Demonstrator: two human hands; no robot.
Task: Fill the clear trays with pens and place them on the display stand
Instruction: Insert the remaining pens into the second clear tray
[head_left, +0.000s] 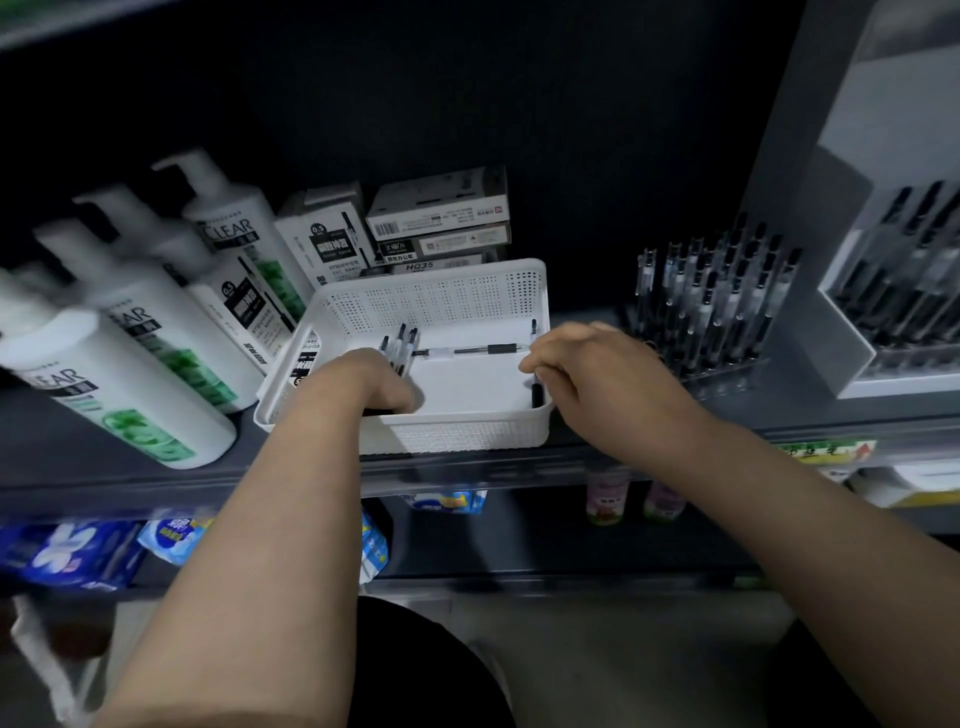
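**Both hands at the white basket**

We find the left hand (376, 382) curled round a bundle of pens (401, 343), caps up, in the 9 o'clock part of the white basket (431, 296). The right hand (576, 369) sits at the basket's 3 o'clock rim, fingers curled. A single pen (480, 349) lying flat reaches its fingertips, but we cannot tell whether it is pinched. A clear tray (722, 371) of upright pens stands at 3 o'clock of the basket, just beside the display stand (810, 291). Pen boxes (439, 218) sit at 12 o'clock and shampoo bottles (130, 364) at 9.
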